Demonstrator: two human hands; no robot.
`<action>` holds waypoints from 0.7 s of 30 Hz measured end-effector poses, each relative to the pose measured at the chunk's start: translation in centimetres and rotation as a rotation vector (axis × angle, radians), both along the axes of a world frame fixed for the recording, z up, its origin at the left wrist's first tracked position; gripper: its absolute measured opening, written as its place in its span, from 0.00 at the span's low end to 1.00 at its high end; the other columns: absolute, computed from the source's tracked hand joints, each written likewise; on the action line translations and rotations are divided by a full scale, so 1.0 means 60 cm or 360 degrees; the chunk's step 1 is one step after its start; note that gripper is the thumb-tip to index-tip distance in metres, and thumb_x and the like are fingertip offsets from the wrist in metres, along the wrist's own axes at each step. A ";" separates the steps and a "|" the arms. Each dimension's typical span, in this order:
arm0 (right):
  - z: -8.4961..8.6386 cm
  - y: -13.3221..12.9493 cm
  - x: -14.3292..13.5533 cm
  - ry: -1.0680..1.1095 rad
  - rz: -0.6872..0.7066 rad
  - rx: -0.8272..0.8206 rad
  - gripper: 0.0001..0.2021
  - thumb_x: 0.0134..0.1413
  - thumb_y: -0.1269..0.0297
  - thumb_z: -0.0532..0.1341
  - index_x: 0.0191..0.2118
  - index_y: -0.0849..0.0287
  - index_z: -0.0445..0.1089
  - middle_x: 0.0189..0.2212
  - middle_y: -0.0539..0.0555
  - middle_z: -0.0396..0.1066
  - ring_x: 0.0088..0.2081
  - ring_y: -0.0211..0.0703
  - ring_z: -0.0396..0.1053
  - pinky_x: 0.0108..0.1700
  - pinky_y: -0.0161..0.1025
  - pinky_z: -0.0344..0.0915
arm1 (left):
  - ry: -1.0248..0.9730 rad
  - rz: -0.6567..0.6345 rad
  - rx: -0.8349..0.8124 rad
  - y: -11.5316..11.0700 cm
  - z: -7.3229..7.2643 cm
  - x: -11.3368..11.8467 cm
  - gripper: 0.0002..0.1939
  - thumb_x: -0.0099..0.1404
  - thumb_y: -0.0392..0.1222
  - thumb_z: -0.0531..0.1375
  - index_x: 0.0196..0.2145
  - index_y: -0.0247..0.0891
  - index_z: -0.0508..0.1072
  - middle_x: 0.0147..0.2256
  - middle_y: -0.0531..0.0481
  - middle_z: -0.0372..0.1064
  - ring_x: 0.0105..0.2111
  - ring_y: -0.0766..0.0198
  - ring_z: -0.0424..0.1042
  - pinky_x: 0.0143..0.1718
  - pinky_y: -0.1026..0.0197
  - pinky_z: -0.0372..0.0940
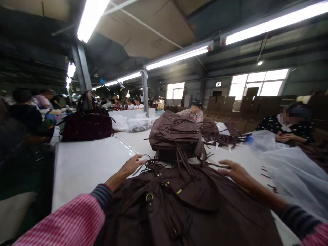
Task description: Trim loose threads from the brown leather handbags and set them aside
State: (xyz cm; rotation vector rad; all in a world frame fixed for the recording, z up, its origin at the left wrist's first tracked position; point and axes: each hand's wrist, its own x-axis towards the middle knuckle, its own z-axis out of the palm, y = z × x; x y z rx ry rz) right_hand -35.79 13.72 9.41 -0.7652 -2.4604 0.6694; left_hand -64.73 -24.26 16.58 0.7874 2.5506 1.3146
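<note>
Has a large brown fabric bag [205,218] spread slack on the white counter [77,164], nearest the body, probably for easy reach with both arms. Holds a brown cord [215,165] between thumb and fingers of the right hand [237,173], just off the far right side of the large bag; cannot tell to which bag the cord belongs. Holds the left hand [132,165] at the far left side of the large bag, fingers half curled beside thin dark strings; cannot tell whether gripping one or merely touching. Seems to spread the hands wide to suit the breadth of the large bag. Shows a brass-coloured ring [149,197] on top of the large bag, among loose straps.

Directly beyond the large bag, upright brown bag [176,133], cords dangling down its front; looks filled out, perhaps by stuffing, contents hidden. Beyond to the left of the large bag, dark maroon handbag [87,126], standing by itself, contents likewise hidden. Beyond to its right, heap of brown straps [214,131]. Right of the large bag, clear plastic sheeting [294,171], loosely bunched. Much farther beyond, cardboard cartons [261,109], contents not visible.
</note>
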 end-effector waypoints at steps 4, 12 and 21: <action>-0.170 -0.115 0.104 -0.0207 0.0286 0.0187 0.27 0.60 0.47 0.58 0.64 0.42 0.65 0.62 0.53 0.67 0.62 0.56 0.65 0.58 0.53 0.67 | 0.0308 -0.0139 -0.0431 -0.082 -0.179 0.022 0.34 0.63 0.63 0.56 0.62 0.45 0.66 0.62 0.44 0.64 0.64 0.46 0.61 0.66 0.45 0.55; -0.148 -0.172 0.127 -0.0202 0.0196 0.0374 0.21 0.67 0.53 0.53 0.61 0.46 0.66 0.58 0.53 0.69 0.57 0.53 0.65 0.55 0.51 0.66 | 0.0543 -0.0132 -0.0563 -0.082 -0.217 0.000 0.38 0.66 0.65 0.49 0.66 0.43 0.60 0.65 0.45 0.59 0.66 0.48 0.57 0.68 0.48 0.50; -0.152 -0.230 0.235 -0.0081 0.0339 0.0363 0.21 0.71 0.53 0.47 0.62 0.47 0.66 0.62 0.54 0.65 0.62 0.52 0.60 0.62 0.54 0.58 | 0.0363 -0.0026 -0.0388 -0.071 -0.196 0.010 0.46 0.55 0.72 0.57 0.62 0.37 0.63 0.62 0.39 0.65 0.60 0.46 0.66 0.63 0.51 0.58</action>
